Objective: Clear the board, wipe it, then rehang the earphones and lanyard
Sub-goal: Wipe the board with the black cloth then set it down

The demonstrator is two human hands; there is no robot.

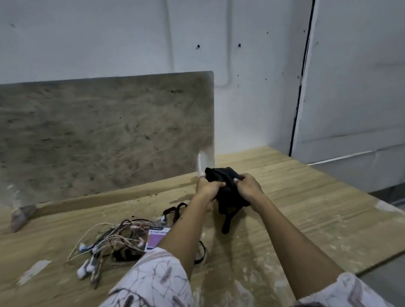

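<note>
At centre frame, above the wooden bench (294, 195), both hands grip a bunched black cloth (225, 187). Left hand (209, 187) has its fingers curled round the cloth's left side; right hand (247, 185) pinches the right side, and a limp tail of soft fabric hangs below them. Bench surface is pale wood grain, streaked with white smears. Board (96, 136), a flat rectangular panel with rounded corners, stands upright at left of frame against the white wall (118, 35); its face is mottled grey-brown and scuffed. Earphones (107, 244), a tangle of thin pale and dark wires with white buds, lie on the bench at lower left, and just beside them lies the lanyard (174, 212), a black strap with a purple-and-white card.
</note>
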